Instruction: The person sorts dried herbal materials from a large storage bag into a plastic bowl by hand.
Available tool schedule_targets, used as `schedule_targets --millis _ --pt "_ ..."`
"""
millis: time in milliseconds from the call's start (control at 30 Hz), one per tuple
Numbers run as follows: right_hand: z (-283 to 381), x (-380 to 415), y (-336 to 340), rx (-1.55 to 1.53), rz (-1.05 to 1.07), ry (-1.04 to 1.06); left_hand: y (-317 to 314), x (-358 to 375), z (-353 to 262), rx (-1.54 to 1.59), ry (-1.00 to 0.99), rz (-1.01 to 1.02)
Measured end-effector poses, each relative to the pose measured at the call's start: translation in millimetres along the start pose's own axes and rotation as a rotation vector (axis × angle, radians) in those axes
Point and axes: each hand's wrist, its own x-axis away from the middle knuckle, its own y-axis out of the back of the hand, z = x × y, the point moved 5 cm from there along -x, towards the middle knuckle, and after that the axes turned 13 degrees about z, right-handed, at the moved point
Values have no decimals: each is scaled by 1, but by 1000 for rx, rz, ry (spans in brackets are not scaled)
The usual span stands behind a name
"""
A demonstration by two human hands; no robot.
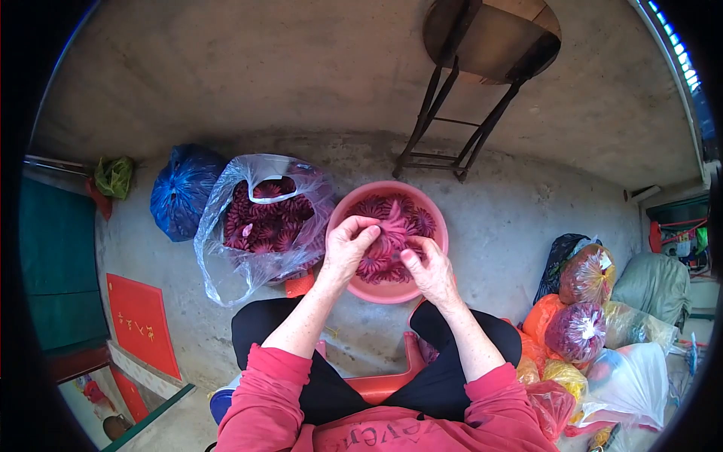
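Observation:
Over a round pink basin (443, 256), both hands hold a pink-red piece (391, 235) that looks like looped or fringed fabric. My left hand (349, 245) pinches its left side between thumb and fingers. On the right side, my right hand (429, 270) grips it with the thumb and bent fingers. Several dark red, flower-like looped pieces (424, 221) lie in the basin beneath. Left of the basin stands an open clear plastic bag (215, 260) filled with similar dark red pieces (260, 218).
A folding stool (493, 38) stands against the wall. A tied blue bag (183, 192) sits at the left, near a red sheet (143, 324) with writing. Several filled bags (576, 331) are piled at the right. A red plastic seat (380, 388) is under the person.

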Motion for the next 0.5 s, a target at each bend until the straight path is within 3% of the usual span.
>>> schedule_targets --millis 33,100,267,500 --pt "0 -1 1 -241 66 -90 -3 -1 7 0 2 0" --pt "-2 1 -5 -720 194 -269 -19 -2 9 -340 -245 119" --pt "-15 11 -23 -1003 161 -408 -44 13 -15 -772 -396 130" --pt "-9 10 -17 -936 92 -445 -43 18 -13 -623 -346 67"
